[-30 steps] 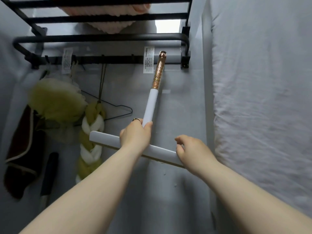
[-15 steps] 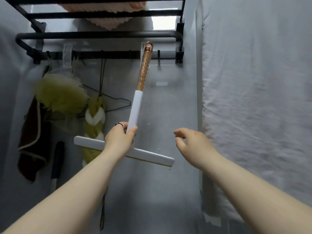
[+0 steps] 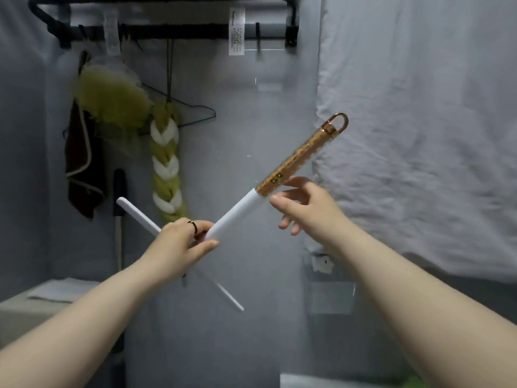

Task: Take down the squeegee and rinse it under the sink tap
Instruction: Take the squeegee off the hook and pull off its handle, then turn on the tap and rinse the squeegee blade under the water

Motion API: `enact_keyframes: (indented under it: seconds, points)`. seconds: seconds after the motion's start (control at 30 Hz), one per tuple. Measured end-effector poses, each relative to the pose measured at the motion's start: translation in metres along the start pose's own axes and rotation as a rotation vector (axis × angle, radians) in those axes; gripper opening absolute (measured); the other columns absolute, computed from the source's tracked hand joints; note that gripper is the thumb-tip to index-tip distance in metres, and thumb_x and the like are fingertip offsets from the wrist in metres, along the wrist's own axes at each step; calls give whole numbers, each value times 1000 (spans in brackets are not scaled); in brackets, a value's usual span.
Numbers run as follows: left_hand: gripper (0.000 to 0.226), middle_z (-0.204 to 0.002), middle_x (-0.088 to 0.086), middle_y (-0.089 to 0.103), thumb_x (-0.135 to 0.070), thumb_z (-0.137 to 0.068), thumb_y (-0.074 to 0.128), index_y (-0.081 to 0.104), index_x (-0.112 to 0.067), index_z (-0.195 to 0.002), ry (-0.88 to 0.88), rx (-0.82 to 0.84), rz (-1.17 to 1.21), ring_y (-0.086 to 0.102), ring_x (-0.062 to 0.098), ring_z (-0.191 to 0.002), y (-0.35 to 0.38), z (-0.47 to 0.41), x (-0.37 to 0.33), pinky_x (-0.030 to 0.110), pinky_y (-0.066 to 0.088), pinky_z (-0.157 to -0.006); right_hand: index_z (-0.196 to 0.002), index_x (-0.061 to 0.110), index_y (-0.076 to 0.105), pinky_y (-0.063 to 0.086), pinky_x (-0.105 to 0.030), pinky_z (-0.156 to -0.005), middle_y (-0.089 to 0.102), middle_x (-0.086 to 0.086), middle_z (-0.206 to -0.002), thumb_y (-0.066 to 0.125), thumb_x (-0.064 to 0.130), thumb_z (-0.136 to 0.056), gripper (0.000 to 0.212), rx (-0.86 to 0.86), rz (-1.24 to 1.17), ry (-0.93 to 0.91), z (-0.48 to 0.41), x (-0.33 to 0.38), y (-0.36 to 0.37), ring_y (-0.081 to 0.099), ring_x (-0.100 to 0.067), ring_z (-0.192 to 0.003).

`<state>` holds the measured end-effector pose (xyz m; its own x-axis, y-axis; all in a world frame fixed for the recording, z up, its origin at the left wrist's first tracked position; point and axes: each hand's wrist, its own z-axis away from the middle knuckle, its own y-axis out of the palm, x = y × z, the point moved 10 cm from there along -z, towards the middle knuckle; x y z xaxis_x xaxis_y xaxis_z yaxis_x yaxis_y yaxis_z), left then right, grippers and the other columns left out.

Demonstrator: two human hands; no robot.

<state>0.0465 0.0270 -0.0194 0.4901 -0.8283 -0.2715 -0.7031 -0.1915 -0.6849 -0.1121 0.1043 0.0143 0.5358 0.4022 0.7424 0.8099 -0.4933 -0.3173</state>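
From the head view, the squeegee [image 3: 237,212] is off the black rack [image 3: 173,35] and held in mid-air in front of the grey wall, tilted so its handle runs up to the right. The left hand [image 3: 181,247] wraps the base of the smooth white tube where it meets the blade bar, fingers [image 3: 208,244] pinching the squeegee; a dark ring sits on one of them, and the hand hides the joint itself. The long flat white blade bar crosses behind that hand, its lower end blurred and hard to trace. The upper half of the handle is a textured copper-gold sleeve ending in a rounded metal loop. The right hand [image 3: 306,208] hangs just beside the seam between white and gold, fingers loosely spread and curled, holding nothing; whether a fingertip touches the handle cannot be told. On the rack's hooks hang a fluffy yellow-green puff [image 3: 112,99], a yellow and white braided piece [image 3: 166,166], a thin wire hanger [image 3: 195,113] and a dark cloth [image 3: 84,169] with pale trim. A wrinkled white sheet [image 3: 419,107] fills the right side, cut off by the frame. The rack's top is cropped too.
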Motion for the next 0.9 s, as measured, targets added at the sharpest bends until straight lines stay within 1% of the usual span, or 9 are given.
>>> enact_keyframes:
  seconds: [0.07,0.13,0.23,0.37,0.43,0.5,0.63,0.77,0.9]
  points:
    - [11,-61,-10,51,-16,-86,61,65,-26,-84,26,109,81,47,14,-74,17,18,-21,18,30,-59,-81,29,51,39,-14,-33,59,9,-77,63,17,-81,17,-14,-57,8,25,1,-13,54,-2,-37]
    - [27,-56,-11,49,-15,-85,61,55,-37,-71,33,188,137,45,6,-66,33,34,-42,11,33,-59,-82,27,56,39,-14,-32,59,8,-71,62,12,-82,16,40,-86,23,52,3,-20,55,-2,-38]
    - [20,-58,-8,53,-11,-84,63,62,-28,-73,9,251,249,51,-1,-70,56,61,-78,10,36,-62,-76,23,58,43,-15,-33,61,-1,-66,59,2,-83,22,83,-153,51,93,4,-37,57,-4,-37]
    - [32,-72,-16,60,-9,-80,67,58,-39,-71,-54,266,374,53,-23,-72,87,93,-120,-5,36,-63,-70,19,58,53,-20,-49,66,-31,-90,61,0,-81,22,75,-121,110,149,-2,-66,60,-11,-45]
    - [24,-71,-16,63,-13,-81,67,58,-34,-72,-132,224,472,57,-14,-65,101,108,-134,-6,37,-58,-68,22,58,54,-25,-54,67,-24,-86,63,2,-79,23,27,-85,135,179,-11,-84,59,-17,-53]
    - [25,-50,-13,64,-19,-87,60,58,-21,-62,-275,216,606,54,-6,-50,118,123,-138,-1,39,-49,-64,27,60,56,-28,-58,67,-8,-79,65,5,-77,26,-37,-59,171,207,-24,-99,59,-19,-59]
    - [57,-42,0,66,-44,-93,37,61,-11,-54,-666,624,869,55,6,-36,193,185,-170,18,42,-45,-63,32,61,57,-38,-68,65,15,-67,66,16,-73,20,-98,157,171,263,-40,-124,63,-13,-67]
    - [71,-53,3,67,-64,-87,23,64,-10,-67,-808,952,1157,61,12,-44,255,235,-234,19,48,-43,-80,8,65,50,-37,-68,68,-4,-74,64,14,-72,9,-148,376,56,303,-36,-138,59,-16,-66]
    - [51,-60,2,69,-47,-93,37,65,-11,-71,-981,851,1347,68,11,-51,288,244,-265,23,56,-48,-89,4,65,43,-28,-74,68,-11,-93,65,11,-75,16,-112,510,79,330,-53,-144,60,-24,-85]
